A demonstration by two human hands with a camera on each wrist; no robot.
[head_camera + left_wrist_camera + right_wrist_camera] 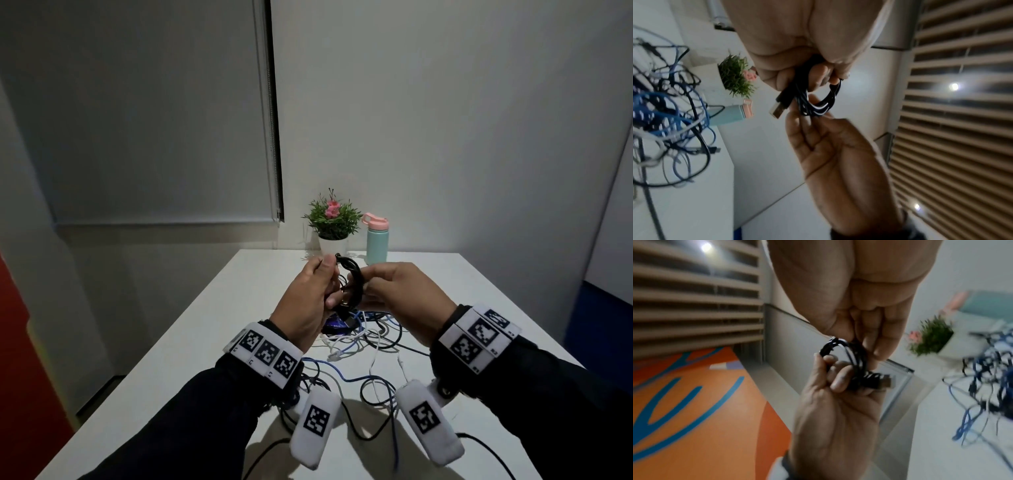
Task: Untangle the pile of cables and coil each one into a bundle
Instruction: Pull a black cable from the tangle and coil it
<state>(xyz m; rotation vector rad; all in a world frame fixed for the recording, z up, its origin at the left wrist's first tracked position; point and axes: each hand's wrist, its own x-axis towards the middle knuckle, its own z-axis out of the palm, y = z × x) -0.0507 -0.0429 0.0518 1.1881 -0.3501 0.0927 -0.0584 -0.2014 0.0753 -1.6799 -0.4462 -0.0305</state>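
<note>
A black cable wound into a small coil (354, 279) is held in the air above the middle of the white table (496, 308). My left hand (329, 284) grips the coil's left side and my right hand (370, 291) pinches its right side. In the left wrist view the coil (818, 104) sits between my left hand (816, 76) and my right hand (803, 123), and a USB plug (778, 110) sticks out of it. The right wrist view shows the same coil (849, 356) and plug (879, 381). Below lies a tangled pile of cables (363, 339), blue, black and white.
A potted plant (332, 219) and a mint bottle with a pink lid (376, 240) stand at the table's far edge. A dark blue object (337, 325) lies under the pile. Loose cable ends trail toward the near edge. A wall rises behind the table.
</note>
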